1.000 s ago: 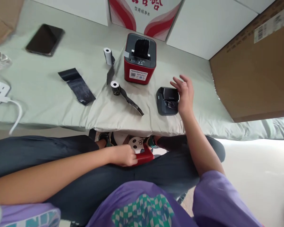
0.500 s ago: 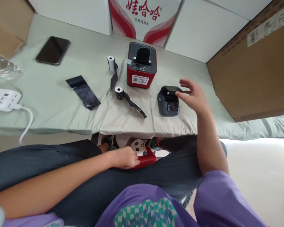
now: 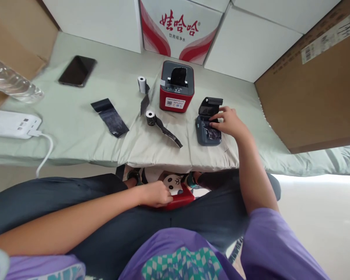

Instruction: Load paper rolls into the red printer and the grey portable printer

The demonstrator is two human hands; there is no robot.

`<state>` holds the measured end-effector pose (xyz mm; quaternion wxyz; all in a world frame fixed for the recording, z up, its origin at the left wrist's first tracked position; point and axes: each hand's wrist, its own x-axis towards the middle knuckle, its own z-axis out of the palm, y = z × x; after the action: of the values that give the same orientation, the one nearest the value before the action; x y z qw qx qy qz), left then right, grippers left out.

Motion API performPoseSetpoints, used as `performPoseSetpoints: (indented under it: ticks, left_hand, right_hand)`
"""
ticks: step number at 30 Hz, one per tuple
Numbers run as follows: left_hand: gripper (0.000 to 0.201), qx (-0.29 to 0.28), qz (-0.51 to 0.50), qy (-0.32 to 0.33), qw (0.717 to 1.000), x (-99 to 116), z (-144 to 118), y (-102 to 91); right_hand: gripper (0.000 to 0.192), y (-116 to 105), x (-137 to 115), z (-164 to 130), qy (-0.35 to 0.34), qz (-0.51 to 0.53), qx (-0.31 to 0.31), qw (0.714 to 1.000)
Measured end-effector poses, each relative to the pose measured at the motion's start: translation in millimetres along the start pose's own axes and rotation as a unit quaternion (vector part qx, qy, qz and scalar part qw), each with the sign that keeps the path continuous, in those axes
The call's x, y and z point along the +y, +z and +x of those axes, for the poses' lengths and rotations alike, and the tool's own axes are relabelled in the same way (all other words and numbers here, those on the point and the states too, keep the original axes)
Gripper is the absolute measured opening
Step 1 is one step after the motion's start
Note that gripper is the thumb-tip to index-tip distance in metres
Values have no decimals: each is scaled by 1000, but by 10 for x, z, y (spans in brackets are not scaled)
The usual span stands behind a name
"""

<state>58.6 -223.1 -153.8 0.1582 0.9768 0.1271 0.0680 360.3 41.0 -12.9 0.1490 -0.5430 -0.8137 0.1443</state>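
My right hand (image 3: 228, 122) rests on a small dark grey label printer (image 3: 204, 130) near the front edge of the green-covered table (image 3: 76, 128); its lid stands open and my fingertips reach into the paper bay. My left hand (image 3: 156, 193) lies in my lap, closed on a red object (image 3: 182, 198) between my knees. A red and grey printer (image 3: 176, 86) stands just left of the dark one. Two small paper rolls (image 3: 150, 116) (image 3: 141, 83) with dark strips trailing lie left of it.
A loose dark strip (image 3: 110, 116), a black phone (image 3: 77, 70), a white power strip with its cable (image 3: 13, 124) and a lying plastic bottle (image 3: 11, 82) are on the left. Cardboard boxes (image 3: 312, 85) stand at the right, white and red cartons behind.
My right hand came down from hovering beside the dark printer onto it, and the lid now stands open. My left hand stayed on the red object. The view tilted slightly.
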Motion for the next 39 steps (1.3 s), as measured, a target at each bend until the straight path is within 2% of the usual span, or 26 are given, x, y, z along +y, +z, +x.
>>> performPoseSetpoints:
  ticks: [2,5,9,12,14,17,19,21,23,26,28,30,32,34,37,39]
  left_hand:
    - [13,-3,-1,-1,1000,-6,2,6]
    - [11,5,-21,-12,1000,-23,-1,25]
    - [12,27,-77,-49,996,-43,-10,44]
    - [11,-2,-70,-49,996,-47,-4,35]
    - [11,-24,-52,-38,998,-48,6,21]
    - [10,-25,-45,-29,998,-52,22,4]
    - [10,-17,-43,-27,999,-54,30,0]
    - [12,-12,-35,-24,999,-50,39,2]
    - [13,-14,-26,-22,999,-40,49,7]
    - [15,-19,-18,-7,1000,-15,65,17]
    - [15,-19,-16,4,1000,-2,77,25]
    - [13,-23,-16,10,1000,2,92,36]
    - [11,-31,-14,1,999,-5,110,46]
    - [10,-42,-11,-13,999,-17,124,49]
    - [11,-52,-4,-26,998,-25,113,36]
    - [13,-46,1,-29,998,-14,78,25]
  right_hand:
    - [38,-9,17,47,4,-23,-56,998]
    - [35,-40,-25,119,13,-67,-115,991]
    - [27,-96,-84,145,10,-86,-140,986]
    - [29,-203,-57,115,-12,-47,-149,988]
    - [30,-329,-37,81,-22,4,-125,992]
    - [32,-550,-106,10,-26,95,-46,994]
    - [35,-644,-267,-62,-29,153,4,988]
    - [41,-637,-526,-161,-43,203,43,977]
    - [46,-523,-859,-272,-59,233,65,969]
    - [52,-260,-1433,-354,-72,255,31,964]
    - [49,-110,-1843,-262,-98,244,5,965]
    - [41,7,-2250,-14,-136,208,13,969]
    - [32,136,-2619,356,-165,142,19,976]
    - [26,327,-2910,757,-176,64,-4,982]
    - [23,723,-3147,1217,-151,-28,-40,987]
    - [24,964,-3182,1371,-145,-76,-81,983]
